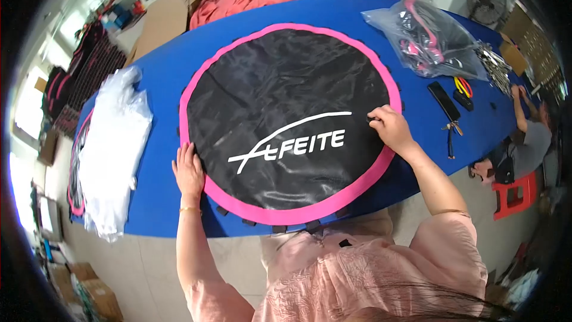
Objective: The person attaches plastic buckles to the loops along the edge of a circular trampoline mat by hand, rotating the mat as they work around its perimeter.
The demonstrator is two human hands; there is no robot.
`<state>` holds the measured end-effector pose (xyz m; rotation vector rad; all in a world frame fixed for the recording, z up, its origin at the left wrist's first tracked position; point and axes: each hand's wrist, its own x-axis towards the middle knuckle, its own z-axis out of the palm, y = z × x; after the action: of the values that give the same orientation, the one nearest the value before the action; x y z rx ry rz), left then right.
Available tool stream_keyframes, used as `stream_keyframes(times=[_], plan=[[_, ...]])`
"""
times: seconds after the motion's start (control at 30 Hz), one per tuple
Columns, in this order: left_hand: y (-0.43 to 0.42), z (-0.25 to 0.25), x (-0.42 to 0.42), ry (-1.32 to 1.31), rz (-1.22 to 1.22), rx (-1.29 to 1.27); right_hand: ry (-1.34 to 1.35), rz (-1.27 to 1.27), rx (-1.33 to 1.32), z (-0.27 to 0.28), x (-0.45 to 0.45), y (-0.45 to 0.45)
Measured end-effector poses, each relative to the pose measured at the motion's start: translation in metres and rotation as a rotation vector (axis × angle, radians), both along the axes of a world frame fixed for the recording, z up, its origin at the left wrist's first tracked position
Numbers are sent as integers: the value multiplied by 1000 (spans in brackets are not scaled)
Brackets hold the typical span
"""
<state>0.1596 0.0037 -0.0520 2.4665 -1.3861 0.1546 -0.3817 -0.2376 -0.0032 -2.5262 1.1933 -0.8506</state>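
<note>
A round black trampoline mat with a pink border and white lettering lies flat on the blue table. Short black tabs stick out around its rim. My left hand rests flat on the pink border at the left, fingers stretched out. Over the right side of the mat, my right hand is closed, its fingertips pinching a small dark piece that I cannot make out.
A clear bag of black and pink parts lies at the back right, beside metal pieces. A phone and yellow-handled scissors lie nearby. White plastic bags are at left. Another person sits at the far right.
</note>
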Motion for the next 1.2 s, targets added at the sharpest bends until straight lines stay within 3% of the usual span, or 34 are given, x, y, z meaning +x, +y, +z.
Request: stream_keyframes(times=[0.17,0.23,0.6,0.83,1.2], plan=[[7,-9,10,-22,-154,-139,68,-80,34,-9,-10,-33],[13,-10,10,-27,-154,-137,35,-84,178,-3,-12,-45],[32,-14,-12,-137,-50,-258,66,-59,23,-27,2,-118],[32,-16,-14,-101,-21,-335,227,-76,-318,-47,8,-115],[36,-10,-18,-5,14,-313,287,-50,-335,-73,-10,-143]])
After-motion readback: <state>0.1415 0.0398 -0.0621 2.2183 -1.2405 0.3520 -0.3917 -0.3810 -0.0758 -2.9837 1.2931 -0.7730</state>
